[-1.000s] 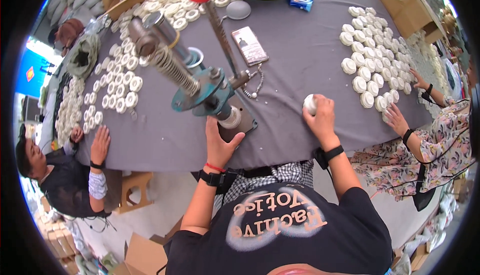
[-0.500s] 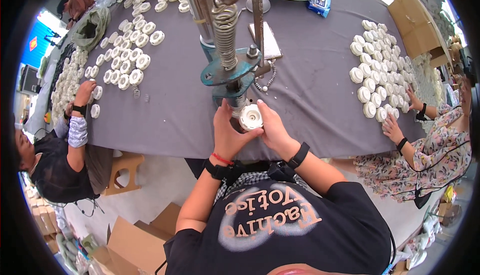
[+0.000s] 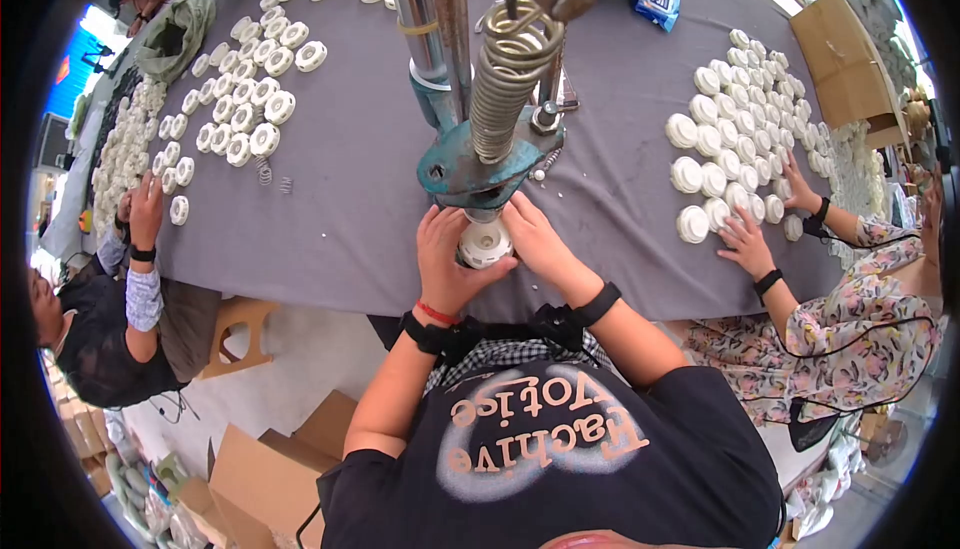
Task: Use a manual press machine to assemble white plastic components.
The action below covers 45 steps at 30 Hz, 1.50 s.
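Note:
My left hand (image 3: 447, 257) is closed round a white, round plastic part (image 3: 485, 243) with a notched rim and a hole in its middle; the thumb lies along its near side. My right hand (image 3: 545, 241) curls against the part's right side, its fingertips partly hidden under the press. Directly above both hands stands a teal hand press (image 3: 490, 164) with a thick coil spring (image 3: 503, 84). The part's far edge sits just below the press's ram, and whether they touch cannot be seen.
Many similar white parts (image 3: 240, 99) lie at the left, and white round pieces (image 3: 735, 134) at the right. Two loose springs (image 3: 265, 171) lie left of the press. Co-workers' hands (image 3: 147, 211) reach the table from both sides. A blue packet (image 3: 658, 4) lies at the back.
The view has shifted, and the press looks larger. The white part is farther under the ram, with my right hand's fingers farther forward. The left co-worker's hand has drawn back from the parts.

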Each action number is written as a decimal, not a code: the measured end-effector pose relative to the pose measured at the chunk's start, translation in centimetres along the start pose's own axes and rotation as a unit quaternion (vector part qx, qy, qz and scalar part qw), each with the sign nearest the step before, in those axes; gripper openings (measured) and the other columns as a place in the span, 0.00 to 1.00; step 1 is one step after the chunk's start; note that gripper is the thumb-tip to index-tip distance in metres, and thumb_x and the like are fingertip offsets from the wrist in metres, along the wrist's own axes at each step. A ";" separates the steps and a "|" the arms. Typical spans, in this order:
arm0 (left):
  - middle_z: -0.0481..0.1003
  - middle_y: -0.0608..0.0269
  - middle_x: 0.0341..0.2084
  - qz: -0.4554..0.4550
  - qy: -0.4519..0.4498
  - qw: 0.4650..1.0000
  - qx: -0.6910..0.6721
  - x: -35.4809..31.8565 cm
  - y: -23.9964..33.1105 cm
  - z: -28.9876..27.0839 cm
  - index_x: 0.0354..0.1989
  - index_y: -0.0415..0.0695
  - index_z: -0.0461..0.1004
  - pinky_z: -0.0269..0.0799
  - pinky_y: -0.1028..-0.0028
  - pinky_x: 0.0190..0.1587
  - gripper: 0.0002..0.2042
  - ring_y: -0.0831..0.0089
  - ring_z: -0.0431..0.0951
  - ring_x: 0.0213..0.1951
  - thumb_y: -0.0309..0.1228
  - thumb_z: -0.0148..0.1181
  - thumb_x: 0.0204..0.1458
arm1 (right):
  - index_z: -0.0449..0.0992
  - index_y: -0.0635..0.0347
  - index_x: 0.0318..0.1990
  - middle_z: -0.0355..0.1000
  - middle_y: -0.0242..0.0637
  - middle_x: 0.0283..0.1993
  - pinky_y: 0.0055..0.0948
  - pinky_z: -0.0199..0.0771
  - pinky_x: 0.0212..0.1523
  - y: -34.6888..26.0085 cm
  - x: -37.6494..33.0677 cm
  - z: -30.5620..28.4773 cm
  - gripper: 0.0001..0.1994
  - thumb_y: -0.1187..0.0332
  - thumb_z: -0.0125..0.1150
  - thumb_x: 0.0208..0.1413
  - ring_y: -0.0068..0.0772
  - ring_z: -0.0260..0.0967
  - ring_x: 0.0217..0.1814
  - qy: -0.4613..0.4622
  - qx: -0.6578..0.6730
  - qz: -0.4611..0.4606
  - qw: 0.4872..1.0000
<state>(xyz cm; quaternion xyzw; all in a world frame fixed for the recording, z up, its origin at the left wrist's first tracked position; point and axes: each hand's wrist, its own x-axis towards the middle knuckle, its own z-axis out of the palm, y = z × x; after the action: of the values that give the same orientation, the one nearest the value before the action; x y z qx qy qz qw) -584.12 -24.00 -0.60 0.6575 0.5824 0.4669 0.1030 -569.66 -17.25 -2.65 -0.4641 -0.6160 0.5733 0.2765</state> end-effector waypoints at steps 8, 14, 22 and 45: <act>0.75 0.61 0.41 -0.151 -0.021 0.980 -0.128 2.5 -0.4 1.5 0.43 0.45 0.72 0.60 0.58 0.56 0.31 0.57 0.71 0.49 0.43 0.77 0.27 | 0.63 0.65 0.59 0.71 0.35 0.30 0.20 0.66 0.19 -5.1 -0.3 -2.9 0.21 0.60 0.47 0.65 0.19 0.67 0.22 -0.059 0.092 0.130 0.985; 0.75 0.63 0.42 -0.145 -0.011 0.984 -0.107 1.8 -1.2 3.4 0.44 0.47 0.73 0.53 0.54 0.61 0.29 0.58 0.71 0.50 0.44 0.76 0.30 | 0.66 0.64 0.55 0.70 0.33 0.20 0.18 0.60 0.17 -5.5 -0.2 -6.6 0.20 0.57 0.47 0.65 0.18 0.62 0.16 -0.027 0.057 0.117 0.991; 0.72 0.61 0.47 -0.091 -0.025 0.994 -0.060 0.6 -5.2 2.1 0.46 0.49 0.73 0.45 0.50 0.64 0.32 0.56 0.66 0.55 0.47 0.76 0.30 | 0.73 0.69 0.48 0.75 0.36 0.44 0.24 0.67 0.46 -24.3 2.5 -8.9 0.14 0.67 0.49 0.63 0.24 0.70 0.44 0.308 -0.148 -0.454 0.823; 0.65 0.55 0.56 -0.049 -0.113 0.984 -0.129 0.4 -5.0 1.4 0.59 0.45 0.63 0.42 0.54 0.66 0.46 0.51 0.56 0.63 0.50 0.76 0.27 | 0.53 0.69 0.64 0.52 0.59 0.67 0.53 0.40 0.70 -0.3 -7.7 -3.1 0.35 0.75 0.56 0.46 0.60 0.43 0.72 0.192 -0.287 -0.256 0.903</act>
<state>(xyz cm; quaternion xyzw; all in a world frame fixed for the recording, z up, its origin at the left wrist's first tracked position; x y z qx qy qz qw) -586.50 -21.52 -4.59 0.6577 0.5337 0.4551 0.2746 -563.79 -22.70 -0.24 -0.4503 -0.7869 0.1809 0.3812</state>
